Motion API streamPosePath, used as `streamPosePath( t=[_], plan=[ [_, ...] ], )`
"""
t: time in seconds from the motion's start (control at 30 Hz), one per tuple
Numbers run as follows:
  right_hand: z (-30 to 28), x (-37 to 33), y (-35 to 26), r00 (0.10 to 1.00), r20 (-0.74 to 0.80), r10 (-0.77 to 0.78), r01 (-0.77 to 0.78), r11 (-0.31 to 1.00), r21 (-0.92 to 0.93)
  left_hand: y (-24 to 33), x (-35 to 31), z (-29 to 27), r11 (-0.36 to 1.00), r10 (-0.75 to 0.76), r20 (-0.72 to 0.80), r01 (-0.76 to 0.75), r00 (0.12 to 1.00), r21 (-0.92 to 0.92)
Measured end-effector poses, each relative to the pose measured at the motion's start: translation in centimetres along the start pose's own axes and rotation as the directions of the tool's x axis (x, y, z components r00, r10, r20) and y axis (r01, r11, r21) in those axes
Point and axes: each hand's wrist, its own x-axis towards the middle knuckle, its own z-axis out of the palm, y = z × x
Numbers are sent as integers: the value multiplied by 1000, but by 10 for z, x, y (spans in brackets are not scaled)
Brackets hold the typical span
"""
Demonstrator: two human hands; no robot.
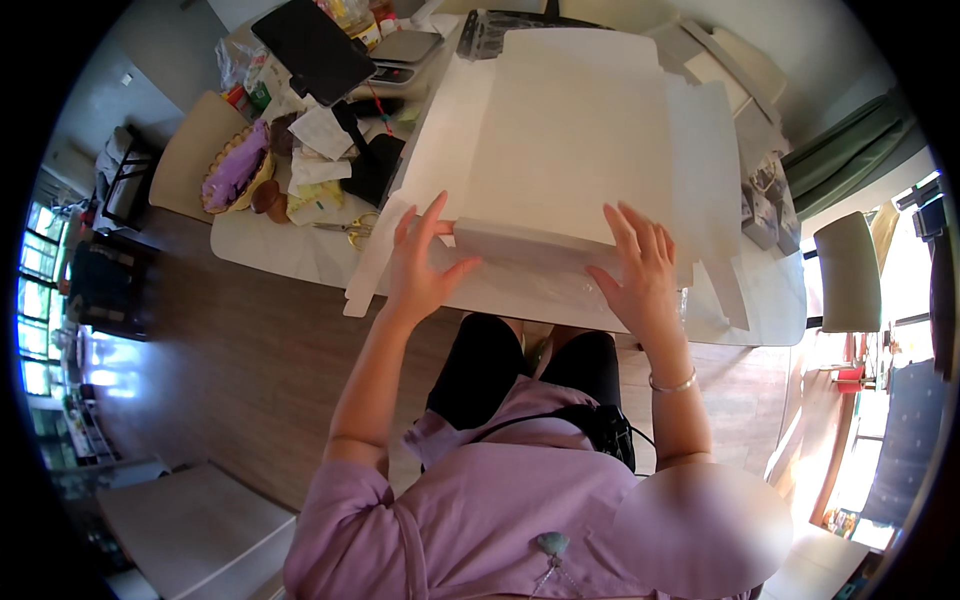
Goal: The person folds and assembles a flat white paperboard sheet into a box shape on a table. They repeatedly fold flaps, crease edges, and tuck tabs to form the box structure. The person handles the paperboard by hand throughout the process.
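A large white cardboard box blank lies flat on the table in front of me, with side flaps spread out. Its near flap is partly raised and runs between my hands. At the left end of that flap is my left hand, fingers spread and thumb pointing inward. My right hand is at the right end, also with its fingers stretched apart. Both hands are at the flap's ends without gripping it; whether the fingertips touch the cardboard, I cannot tell. A pair of yellow-handled scissors lies left of the blank.
On the left stand a black tablet-like panel on a stand, a kitchen scale, papers and a basket with purple cloth. Small grey boxes sit at the right table edge. A chair stands beyond.
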Motion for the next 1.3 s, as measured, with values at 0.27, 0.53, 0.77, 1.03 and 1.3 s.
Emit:
streamPosePath(
  t=[0.27, 0.53, 0.77, 1.03, 1.3],
  plan=[
    [7, -63, -16, 942, 312, -124, 105, 992, 76, 7, -41, -2, 930, 319, 192, -346, 928, 124],
    [37, -59, -43, 980, 54, -194, 193, 981, 21, 8, -56, 7, 929, 260, 200, -301, 945, 216],
    [60, -53, -70, 982, 97, -163, 169, 984, -50, 8, -53, 7, 954, 189, 224, -233, 956, 187],
    [54, -26, -68, 956, 288, -55, 35, 997, 74, 10, -19, -8, 990, 25, 452, -84, 892, 110],
    [60, -22, -64, 940, 334, -72, 46, 995, 86, 16, 9, 0, 970, -20, 628, -136, 778, 200]
  ],
)
